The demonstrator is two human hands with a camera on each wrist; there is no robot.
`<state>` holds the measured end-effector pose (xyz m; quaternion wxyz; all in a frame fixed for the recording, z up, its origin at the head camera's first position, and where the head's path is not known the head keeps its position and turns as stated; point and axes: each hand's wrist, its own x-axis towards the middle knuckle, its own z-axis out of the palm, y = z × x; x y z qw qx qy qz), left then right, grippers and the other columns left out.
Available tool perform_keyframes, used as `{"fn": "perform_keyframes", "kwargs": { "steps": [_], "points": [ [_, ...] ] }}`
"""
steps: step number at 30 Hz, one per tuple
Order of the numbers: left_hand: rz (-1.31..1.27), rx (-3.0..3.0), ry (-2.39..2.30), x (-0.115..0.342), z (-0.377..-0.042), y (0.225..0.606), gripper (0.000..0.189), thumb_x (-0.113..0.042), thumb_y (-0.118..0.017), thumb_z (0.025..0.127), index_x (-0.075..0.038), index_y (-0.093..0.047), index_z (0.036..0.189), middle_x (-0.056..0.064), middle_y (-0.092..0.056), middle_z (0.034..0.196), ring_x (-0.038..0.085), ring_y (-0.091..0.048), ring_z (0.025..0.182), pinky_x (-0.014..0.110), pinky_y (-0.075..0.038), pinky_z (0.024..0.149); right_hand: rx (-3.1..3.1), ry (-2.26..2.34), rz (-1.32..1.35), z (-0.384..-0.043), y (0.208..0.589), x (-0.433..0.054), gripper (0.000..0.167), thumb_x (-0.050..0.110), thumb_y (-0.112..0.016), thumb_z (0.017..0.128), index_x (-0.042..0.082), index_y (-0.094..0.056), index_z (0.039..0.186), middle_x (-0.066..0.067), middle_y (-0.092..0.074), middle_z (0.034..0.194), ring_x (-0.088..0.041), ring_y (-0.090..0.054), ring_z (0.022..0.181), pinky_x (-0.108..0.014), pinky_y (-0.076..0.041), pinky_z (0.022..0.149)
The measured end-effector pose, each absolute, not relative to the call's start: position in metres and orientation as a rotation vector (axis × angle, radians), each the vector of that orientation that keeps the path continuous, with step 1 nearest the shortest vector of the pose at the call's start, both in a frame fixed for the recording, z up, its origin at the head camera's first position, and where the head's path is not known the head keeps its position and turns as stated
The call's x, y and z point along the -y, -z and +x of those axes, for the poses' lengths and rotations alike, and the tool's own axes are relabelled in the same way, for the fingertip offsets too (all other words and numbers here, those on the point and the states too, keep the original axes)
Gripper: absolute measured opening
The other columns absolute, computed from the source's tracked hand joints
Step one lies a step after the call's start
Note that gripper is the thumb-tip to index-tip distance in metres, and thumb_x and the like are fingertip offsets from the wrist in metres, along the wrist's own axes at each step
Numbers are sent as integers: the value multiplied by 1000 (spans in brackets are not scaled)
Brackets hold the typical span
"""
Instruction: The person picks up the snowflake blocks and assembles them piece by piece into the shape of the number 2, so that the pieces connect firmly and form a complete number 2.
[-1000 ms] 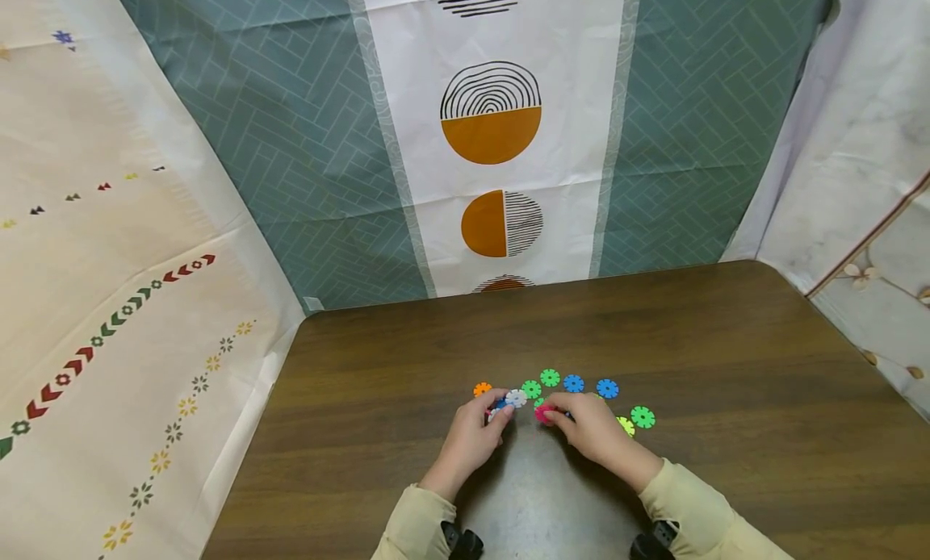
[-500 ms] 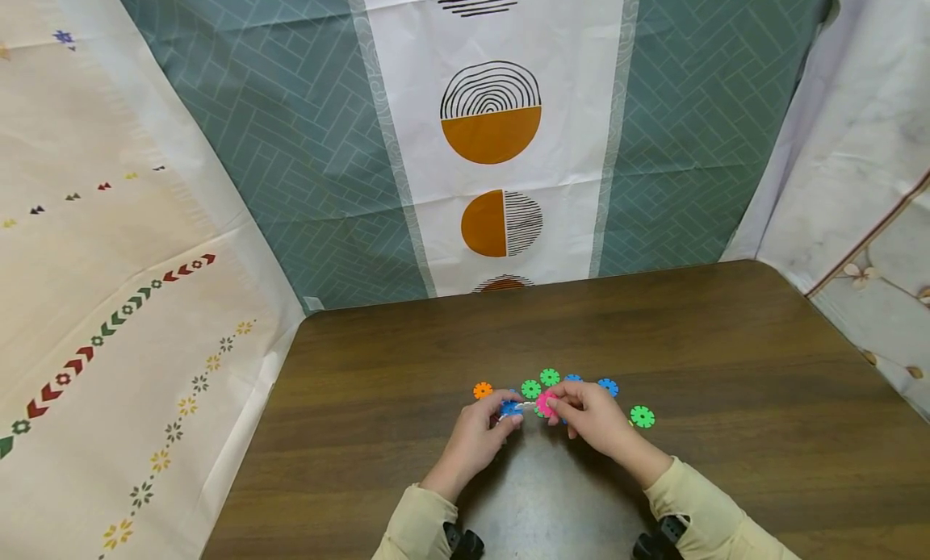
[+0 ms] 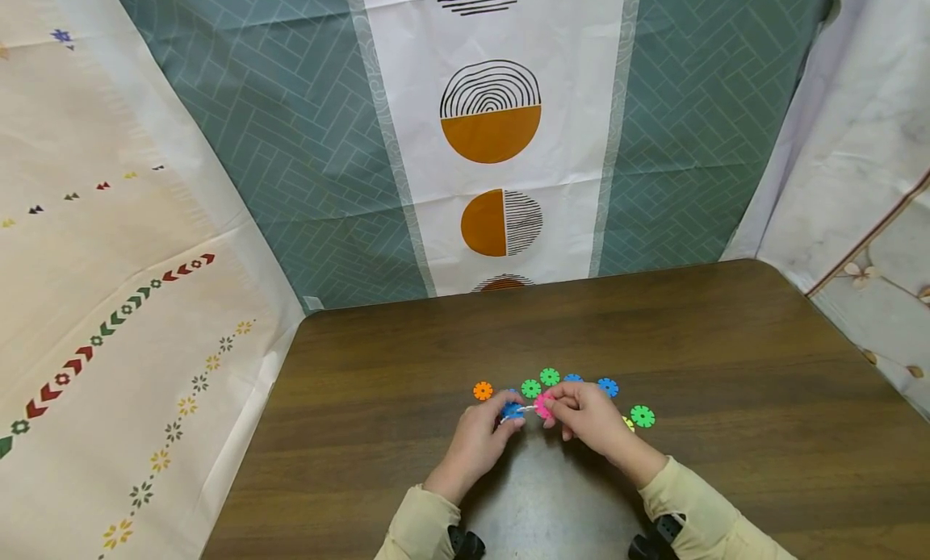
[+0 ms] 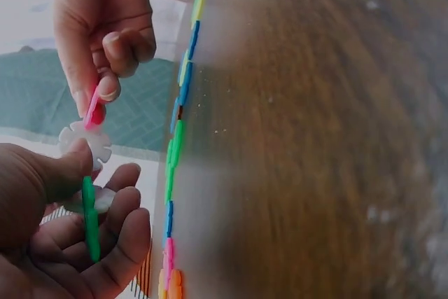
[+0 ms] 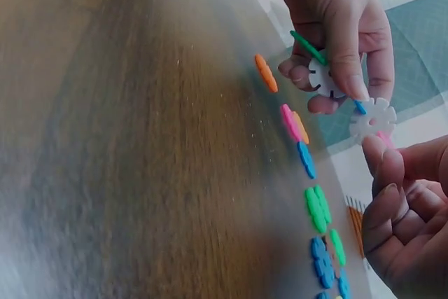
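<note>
My left hand point(image 3: 475, 439) holds a small joined chain of notched plastic discs between thumb and fingers. In the chain are a blue disc point(image 3: 511, 410), a green disc point(image 4: 91, 218) and white discs, one white disc point(image 5: 373, 118) standing out at the end toward the other hand. A pink disc point(image 3: 541, 405) is pinched between thumb and fingertips of my right hand point(image 3: 592, 419). Its edge meets the rim of that end white disc, the two set crosswise in the left wrist view. Fingers cover part of the chain.
Loose discs lie on the brown table point(image 3: 363, 399) just beyond the hands: an orange disc point(image 3: 483, 390), green discs point(image 3: 550, 376), a blue disc point(image 3: 608, 387) and a green disc point(image 3: 643, 416) at the right. Patterned cloths point(image 3: 327, 140) hang behind and beside the table.
The right hand has lifted the pink disc and brought it against the white disc's edge. The left hand has turned the chain, so the white disc now shows edge-on in the head view.
</note>
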<state>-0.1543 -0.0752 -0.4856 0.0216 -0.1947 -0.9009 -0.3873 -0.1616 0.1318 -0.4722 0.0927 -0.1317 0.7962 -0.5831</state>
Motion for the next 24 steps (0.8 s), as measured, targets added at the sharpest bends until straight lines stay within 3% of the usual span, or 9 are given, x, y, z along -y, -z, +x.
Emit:
{"fn": "perform_keyframes", "kwargs": {
  "steps": [4,16,24],
  "points": [
    [-580,2834,1125,73,-155,487,22,-18,-69,92,-17,-67,113,-2,-68,94,11,-58,78,29,-50,72,-2336,1735,-371,-166,482,-131,14,8,-60,97,-4,-66,98,-11,-67,70,-13,-54,49,-27,-48,49],
    [-559,2858,1096,73,-155,490,21,-16,-67,93,-14,-68,114,3,-71,101,13,-62,86,34,-53,80,-2372,1731,-335,-166,483,-124,13,7,-60,96,-4,-66,98,-9,-66,66,-13,-55,49,-26,-48,48],
    [-592,2839,1127,76,-156,491,18,-15,-66,94,-16,-67,111,2,-70,100,12,-61,84,32,-52,77,-2310,1761,-329,-167,485,-121,14,6,-59,97,-6,-64,101,-10,-67,68,-15,-57,50,-27,-50,50]
  ]
}}
